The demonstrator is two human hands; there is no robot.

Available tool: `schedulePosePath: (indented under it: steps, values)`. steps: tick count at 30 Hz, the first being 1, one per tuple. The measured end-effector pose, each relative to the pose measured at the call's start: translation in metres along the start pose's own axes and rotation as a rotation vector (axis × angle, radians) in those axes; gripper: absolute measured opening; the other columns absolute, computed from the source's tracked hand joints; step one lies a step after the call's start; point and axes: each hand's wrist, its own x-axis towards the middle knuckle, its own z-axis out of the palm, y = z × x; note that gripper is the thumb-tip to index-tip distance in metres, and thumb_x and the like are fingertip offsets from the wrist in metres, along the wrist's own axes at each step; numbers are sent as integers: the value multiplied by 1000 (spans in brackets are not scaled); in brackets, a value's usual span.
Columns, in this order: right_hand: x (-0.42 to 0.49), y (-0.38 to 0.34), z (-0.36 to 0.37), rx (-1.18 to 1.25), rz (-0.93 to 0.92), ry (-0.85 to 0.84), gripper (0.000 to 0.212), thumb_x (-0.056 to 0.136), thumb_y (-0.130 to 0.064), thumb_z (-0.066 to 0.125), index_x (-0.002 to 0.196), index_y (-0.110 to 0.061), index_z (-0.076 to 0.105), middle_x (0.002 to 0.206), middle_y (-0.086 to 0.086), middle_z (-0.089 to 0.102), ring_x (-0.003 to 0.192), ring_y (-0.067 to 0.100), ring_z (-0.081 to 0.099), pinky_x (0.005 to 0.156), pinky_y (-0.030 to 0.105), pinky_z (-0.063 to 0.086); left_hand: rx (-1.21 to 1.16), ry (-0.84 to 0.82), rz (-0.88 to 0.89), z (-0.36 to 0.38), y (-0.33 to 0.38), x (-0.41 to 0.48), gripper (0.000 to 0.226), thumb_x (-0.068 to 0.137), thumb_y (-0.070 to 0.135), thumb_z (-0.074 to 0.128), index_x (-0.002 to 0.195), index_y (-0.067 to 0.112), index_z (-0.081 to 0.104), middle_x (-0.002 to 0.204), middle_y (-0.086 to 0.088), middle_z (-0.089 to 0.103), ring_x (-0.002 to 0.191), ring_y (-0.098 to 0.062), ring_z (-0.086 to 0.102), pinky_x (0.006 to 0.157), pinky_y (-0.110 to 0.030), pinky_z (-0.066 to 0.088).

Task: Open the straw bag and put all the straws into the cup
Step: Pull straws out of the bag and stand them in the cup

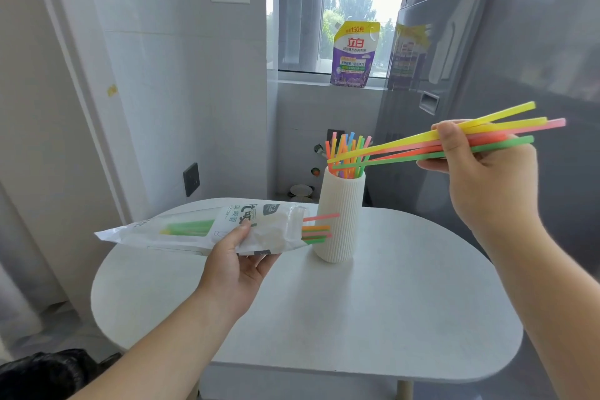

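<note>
Right hand (480,172) pinches a straw bunch (399,144); we want its tips angled into the cup (341,221) (left hand (237,269) grips the bag (276,227)).

At lower centre the left grip (238,265) holds the straw bag (181,230) over the white tabletop (389,302), with a few straws (316,232) poking from its open end beside the ribbed cup (339,221). At right, the right grip (477,166) pinches a straw bundle (389,151) pointing at the cup's standing straws (347,143).
</note>
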Motion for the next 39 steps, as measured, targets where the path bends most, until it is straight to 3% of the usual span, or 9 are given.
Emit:
schedulePosePath:
  steps: [10, 14, 18, 22, 26, 28, 36, 39]
  values:
    - [5, -3, 5, -212, -9, -63, 25, 98, -39, 58, 74, -33, 64, 69, -13, 68, 56, -14, 63, 53, 4, 45, 17, -8, 0, -1, 0, -1, 28, 97, 12, 63, 124, 13, 67, 96, -5, 80, 77, -19, 77, 70, -40, 65]
    - [15, -6, 14, -249, -10, -112, 23, 97, -40, 59, 82, -27, 69, 69, -9, 70, 55, -13, 64, 50, 3, 44, 22, -15, 9, -1, 0, -2, 28, 97, 13, 63, 124, 15, 67, 97, -5, 80, 76, -19, 78, 74, -42, 65]
    - [28, -12, 24, -328, -30, -200, 33, 97, -44, 58, 91, -16, 74, 72, -7, 72, 57, -8, 67, 51, 11, 45, 26, -15, 7, -3, 2, -1, 24, 97, 13, 62, 120, 16, 68, 103, -6, 79, 76, -18, 78, 74, -41, 65]
    - [37, -21, 29, -388, -68, -247, 32, 96, -45, 58, 87, -17, 71, 73, -8, 70, 48, -10, 62, 44, 3, 41, 24, -20, -1, -4, 3, -1, 23, 97, 13, 63, 119, 16, 69, 99, -5, 80, 78, -19, 77, 74, -40, 65]
    - [40, -24, 29, -453, -83, -262, 40, 96, -47, 56, 89, -10, 72, 75, -3, 72, 59, 2, 68, 55, 16, 49, 27, -21, -5, -3, 3, -1, 21, 97, 13, 63, 116, 16, 69, 96, -4, 80, 76, -18, 77, 75, -41, 64]
    - [42, -24, 29, -467, -85, -258, 40, 98, -45, 55, 90, -10, 72, 73, -2, 73, 63, 6, 70, 60, 19, 50, 23, -26, -8, -3, 3, 0, 21, 97, 13, 63, 117, 16, 69, 97, -4, 80, 79, -19, 77, 74, -40, 65]
    - [57, -35, 41, -478, -89, -227, 27, 100, -41, 54, 80, -24, 59, 72, -3, 71, 50, 7, 70, 46, 18, 53, 18, -33, -11, -3, 1, 1, 27, 97, 12, 62, 123, 15, 68, 103, -6, 79, 80, -20, 78, 67, -39, 65]
    - [62, -40, 42, -487, -87, -228, 23, 100, -42, 53, 98, -21, 63, 79, -2, 70, 49, 5, 69, 42, 14, 50, 17, -35, -12, -4, 2, 1, 26, 97, 12, 62, 123, 16, 67, 103, -6, 79, 80, -20, 77, 64, -38, 65]
